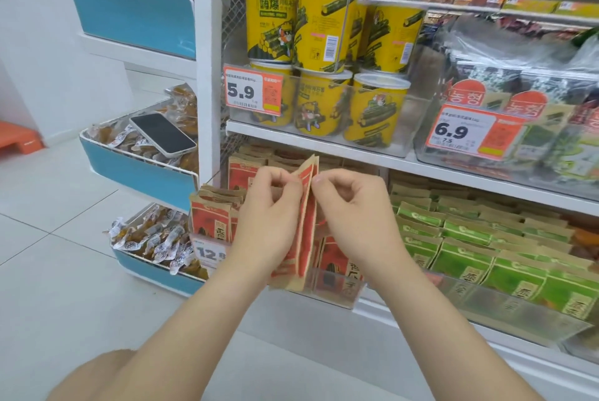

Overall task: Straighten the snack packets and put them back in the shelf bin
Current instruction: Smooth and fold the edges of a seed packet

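left hand (pixel 269 216) pinching red-and-kraft packets (pixel 306 225) | right hand (pixel 353 209) pinching their top edge | stack upright above clear shelf bin (pixel 337 287)

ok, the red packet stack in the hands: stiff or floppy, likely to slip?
Probably semi-stiff: the red packets stand on edge without sagging. Likely light: the left hand and right hand hold them by pinching. Could fan apart; top edges splay.
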